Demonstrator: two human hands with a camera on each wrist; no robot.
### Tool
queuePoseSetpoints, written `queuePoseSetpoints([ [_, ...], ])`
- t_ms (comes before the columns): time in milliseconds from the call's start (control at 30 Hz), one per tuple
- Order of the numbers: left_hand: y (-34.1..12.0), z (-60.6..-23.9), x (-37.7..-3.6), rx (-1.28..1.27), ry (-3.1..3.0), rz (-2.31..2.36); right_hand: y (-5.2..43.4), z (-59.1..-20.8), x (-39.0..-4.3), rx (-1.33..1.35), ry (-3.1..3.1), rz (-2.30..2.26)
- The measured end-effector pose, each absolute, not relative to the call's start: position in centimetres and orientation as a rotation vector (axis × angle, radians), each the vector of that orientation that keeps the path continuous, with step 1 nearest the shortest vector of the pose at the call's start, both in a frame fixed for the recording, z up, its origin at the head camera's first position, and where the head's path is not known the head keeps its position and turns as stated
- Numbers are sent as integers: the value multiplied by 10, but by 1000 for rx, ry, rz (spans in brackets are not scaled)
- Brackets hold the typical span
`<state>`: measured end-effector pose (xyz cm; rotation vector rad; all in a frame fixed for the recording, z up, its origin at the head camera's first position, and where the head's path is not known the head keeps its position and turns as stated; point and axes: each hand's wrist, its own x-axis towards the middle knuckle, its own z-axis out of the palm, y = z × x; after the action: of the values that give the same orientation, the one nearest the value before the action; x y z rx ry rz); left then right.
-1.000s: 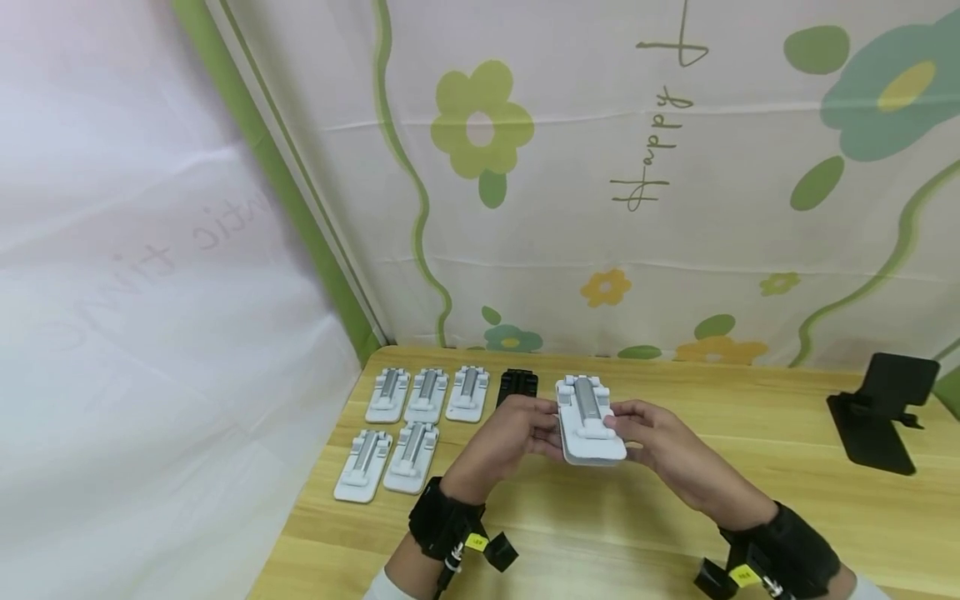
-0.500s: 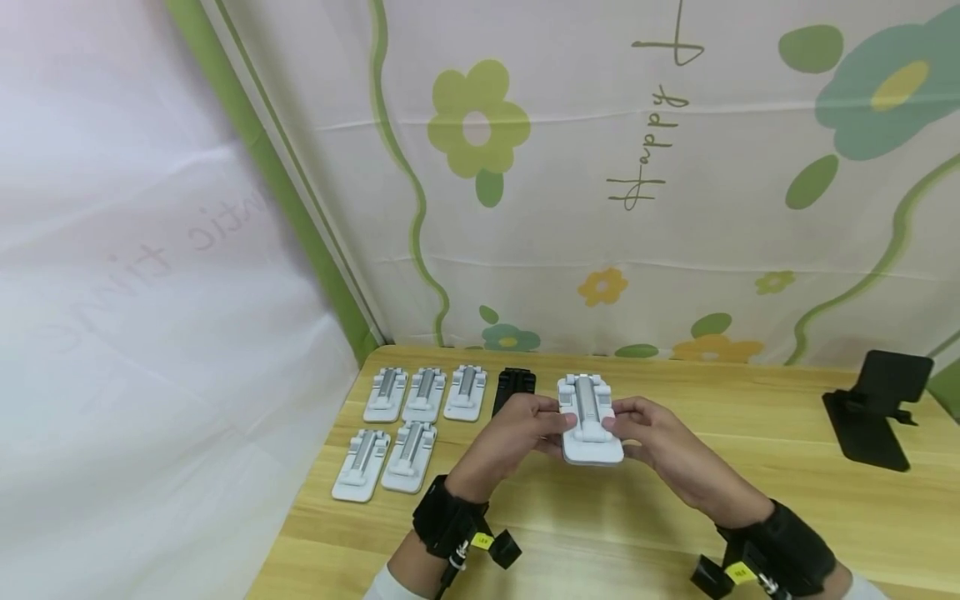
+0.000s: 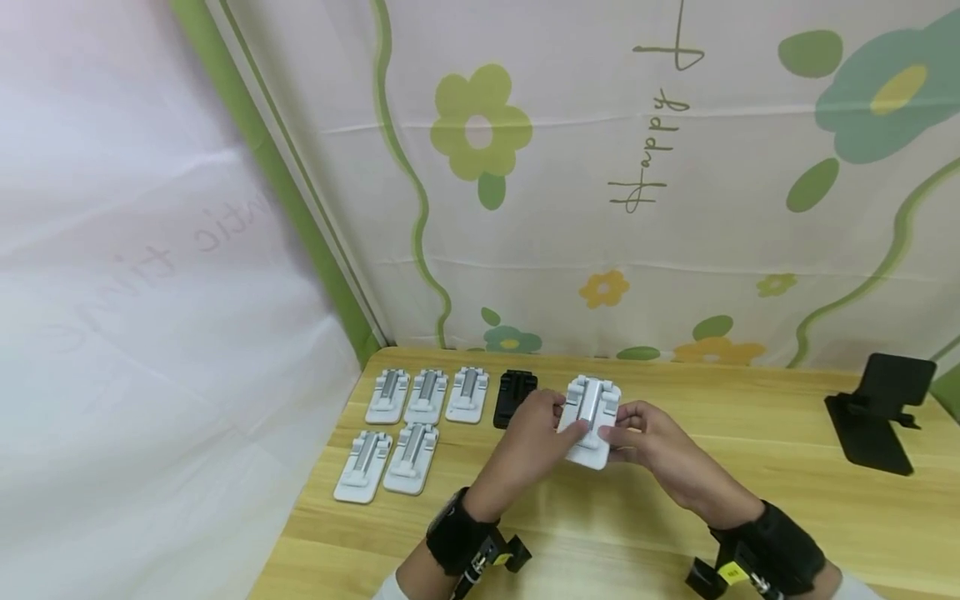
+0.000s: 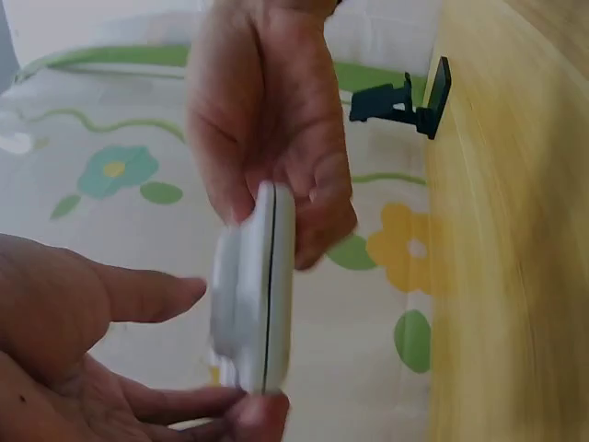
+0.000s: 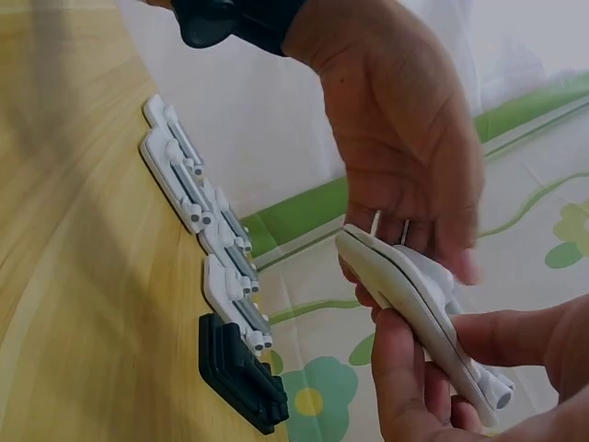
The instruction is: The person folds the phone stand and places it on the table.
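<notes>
Both hands hold a white folded phone stand (image 3: 591, 419) a little above the wooden table (image 3: 675, 533). My left hand (image 3: 551, 425) grips its left edge, with the thumb near the grey centre bar. My right hand (image 3: 628, 429) pinches its right edge. In the left wrist view the stand (image 4: 264, 295) shows edge-on, my left hand (image 4: 138, 368) below it and my right hand (image 4: 276, 175) behind it. In the right wrist view the stand (image 5: 414, 308) is tilted, my left hand (image 5: 409, 175) over it and my right hand's fingers (image 5: 405, 378) under it.
Several white folded stands (image 3: 427, 396) lie in two rows at the table's left end, and a black folded stand (image 3: 513, 396) lies beside them. A black unfolded stand (image 3: 877, 412) stands at the far right. A flowered cloth (image 3: 600, 208) hangs behind the table.
The white stand has turned slightly clockwise and tipped. My left hand has shifted up along its left side, the wrist moving right. My right hand keeps its hold.
</notes>
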<state>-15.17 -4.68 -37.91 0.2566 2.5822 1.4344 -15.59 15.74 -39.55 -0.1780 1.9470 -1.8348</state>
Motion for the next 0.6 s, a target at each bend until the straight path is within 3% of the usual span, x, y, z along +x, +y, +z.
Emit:
queuePoseSetpoints([
  [233,-33,-380,-145,451,2859,1085,154,-395,-155,-166,1990,-1828],
  [600,-37,-383,-147,345,2903,1107,151,-397,-155,-211,2002,-1812],
])
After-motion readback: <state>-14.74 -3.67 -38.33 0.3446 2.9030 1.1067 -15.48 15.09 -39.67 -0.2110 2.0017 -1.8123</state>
